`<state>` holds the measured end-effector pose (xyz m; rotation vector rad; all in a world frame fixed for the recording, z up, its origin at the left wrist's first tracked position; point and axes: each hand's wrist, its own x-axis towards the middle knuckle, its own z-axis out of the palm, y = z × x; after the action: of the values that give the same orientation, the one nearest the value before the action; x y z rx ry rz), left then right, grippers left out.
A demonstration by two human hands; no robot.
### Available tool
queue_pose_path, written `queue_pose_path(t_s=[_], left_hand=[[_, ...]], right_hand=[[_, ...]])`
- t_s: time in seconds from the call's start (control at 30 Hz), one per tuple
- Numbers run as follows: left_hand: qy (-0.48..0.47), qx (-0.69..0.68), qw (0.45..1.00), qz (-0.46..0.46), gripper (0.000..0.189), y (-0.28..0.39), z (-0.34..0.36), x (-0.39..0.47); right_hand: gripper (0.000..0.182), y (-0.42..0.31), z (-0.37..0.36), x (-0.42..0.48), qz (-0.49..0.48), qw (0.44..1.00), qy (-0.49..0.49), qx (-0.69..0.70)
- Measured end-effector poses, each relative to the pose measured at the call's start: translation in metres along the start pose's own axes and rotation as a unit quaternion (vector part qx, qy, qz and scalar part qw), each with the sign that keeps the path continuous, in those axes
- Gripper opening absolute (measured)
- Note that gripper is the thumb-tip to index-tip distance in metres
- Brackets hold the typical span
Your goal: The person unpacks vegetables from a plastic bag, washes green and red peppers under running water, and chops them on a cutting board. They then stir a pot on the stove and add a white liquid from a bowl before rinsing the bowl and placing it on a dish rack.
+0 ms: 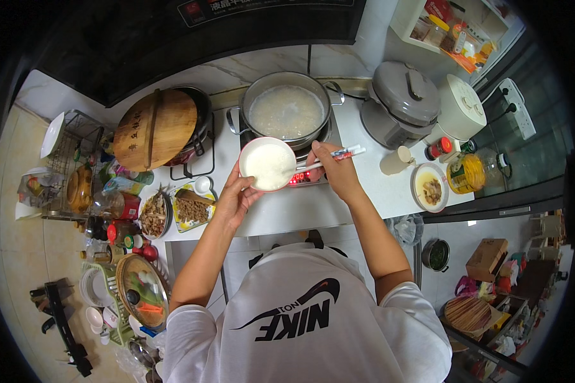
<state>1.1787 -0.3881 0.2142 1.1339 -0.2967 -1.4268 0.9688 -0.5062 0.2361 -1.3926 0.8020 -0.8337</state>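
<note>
My left hand grips a small bowl by its lower left side, the thumb on the rim. A pale, creamy white substance fills much of the bowl. My right hand holds chopsticks and what looks like a spoon handle, whose far end reaches into the bowl. Just beyond the bowl stands a two-handled metal pot with cloudy, whitish liquid and pale bits in it. It sits on an electric cooktop with lit red digits, partly hidden by my hands and the bowl.
A wok with a wooden lid stands left; a grey pressure cooker stands right. Dishes of minced food and mixed food lie left, with jars beyond. A cup and a plate of food are at the right.
</note>
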Motion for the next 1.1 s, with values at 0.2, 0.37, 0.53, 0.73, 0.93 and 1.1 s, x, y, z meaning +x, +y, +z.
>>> queue_pose_path(t_s=[0.2, 0.37, 0.53, 0.73, 0.93, 1.1], left_hand=[[-0.027, 0.013, 0.999, 0.024, 0.067, -0.001, -0.008, 0.007], [-0.023, 0.013, 0.999, 0.023, 0.068, 0.001, -0.006, 0.007], [-0.024, 0.013, 0.999, 0.027, 0.068, 0.002, -0.005, 0.007], [-0.03, 0.013, 0.999, 0.031, 0.067, 0.005, -0.004, 0.008], [0.004, 0.017, 1.0, 0.026, 0.065, 0.014, 0.007, 0.008], [0.005, 0.03, 0.999, 0.031, 0.063, 0.019, 0.011, 0.011]], right_hand=[[0.036, -0.001, 0.005, 0.004, -0.011, 0.999, 0.033, 0.022], [0.038, -0.001, 0.005, 0.003, -0.016, 0.999, 0.019, 0.043], [0.039, -0.005, 0.005, 0.003, 0.03, 0.995, 0.022, 0.092], [0.037, 0.0, 0.002, 0.005, 0.026, 0.996, 0.025, 0.081], [0.039, -0.01, 0.003, 0.003, 0.039, 0.995, 0.013, 0.086], [0.04, -0.011, -0.001, 0.002, 0.013, 0.997, 0.023, 0.07]])
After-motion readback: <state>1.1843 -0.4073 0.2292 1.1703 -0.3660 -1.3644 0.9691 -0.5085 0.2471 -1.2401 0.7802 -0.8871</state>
